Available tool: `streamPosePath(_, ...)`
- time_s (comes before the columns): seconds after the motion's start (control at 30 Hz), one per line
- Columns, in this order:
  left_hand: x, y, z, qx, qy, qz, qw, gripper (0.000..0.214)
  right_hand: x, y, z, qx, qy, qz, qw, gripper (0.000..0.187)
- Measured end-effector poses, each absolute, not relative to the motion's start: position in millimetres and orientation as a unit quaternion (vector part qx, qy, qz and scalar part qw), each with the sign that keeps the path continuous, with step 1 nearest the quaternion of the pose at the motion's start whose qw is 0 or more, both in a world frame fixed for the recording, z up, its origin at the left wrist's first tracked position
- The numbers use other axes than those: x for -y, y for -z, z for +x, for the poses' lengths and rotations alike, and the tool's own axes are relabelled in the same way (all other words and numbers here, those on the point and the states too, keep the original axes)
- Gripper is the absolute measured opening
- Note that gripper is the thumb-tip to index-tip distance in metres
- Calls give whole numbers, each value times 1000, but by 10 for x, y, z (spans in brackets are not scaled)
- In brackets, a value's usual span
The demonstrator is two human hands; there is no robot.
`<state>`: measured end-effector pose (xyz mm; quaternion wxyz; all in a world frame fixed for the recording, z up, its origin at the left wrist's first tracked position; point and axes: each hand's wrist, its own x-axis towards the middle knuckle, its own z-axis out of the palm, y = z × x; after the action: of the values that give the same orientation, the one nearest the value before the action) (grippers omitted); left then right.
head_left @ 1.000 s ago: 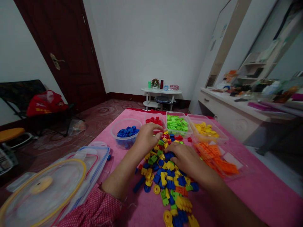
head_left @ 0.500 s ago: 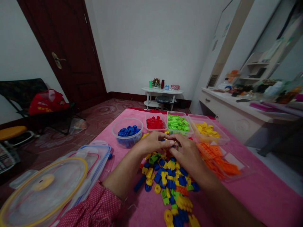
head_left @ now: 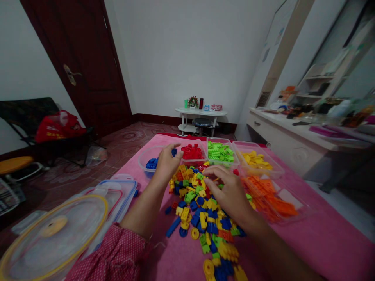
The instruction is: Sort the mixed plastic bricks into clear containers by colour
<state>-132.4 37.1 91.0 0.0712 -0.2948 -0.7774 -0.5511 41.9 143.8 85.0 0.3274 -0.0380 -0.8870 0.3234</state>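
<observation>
My left hand (head_left: 167,162) is over the right side of the round clear tub (head_left: 141,160) of blue bricks. Between its thumb and fingers shows a blue brick (head_left: 174,152), pinched above the tub. My right hand (head_left: 228,189) hovers low over the far right part of a mixed heap of toy building bricks (head_left: 202,212). Its thumb and bent fingers are apart, with bricks visible in the gap. The heap mixes yellow, blue, green, red and orange pieces, and my right hand hides some of them.
Clear boxes hold red bricks (head_left: 191,151), green bricks (head_left: 219,152), yellow bricks (head_left: 256,160) and orange bricks (head_left: 269,199). Stacked lids (head_left: 73,218) lie at the left on the pink cloth (head_left: 328,234). A loose red piece (head_left: 236,171) sits near the green box.
My hands were together over the heap and have parted. The left moved left and away to the blue tub with a blue brick; the right stayed over the heap, its fingers spreading.
</observation>
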Motion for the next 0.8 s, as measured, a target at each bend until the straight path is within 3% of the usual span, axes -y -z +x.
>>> streamPosePath(0.1, -328, -903, -1369, 811, 472, -300, 174, 35, -1302, -806, 413, 917, -304, 4, 259, 15)
streamPosePath(0.3, -364, -917, -1267, 812, 459, -327, 152, 29, -826, -683, 485, 964, -179, 157, 121, 31)
streamPosePath(0.4, -379, -927, -1248, 807, 466, -333, 148, 27, -701, -585, 507, 971, -117, 188, 94, 31)
streamPosePath(0.6, -394, -960, -1197, 800, 476, -341, 134, 23, -659, -461, 479, 970, -50, 223, 86, 11)
streamPosePath(0.8, -439, -944, -1112, 797, 469, -358, 125, 22, -731, -545, 480, 967, -73, 224, 97, 10)
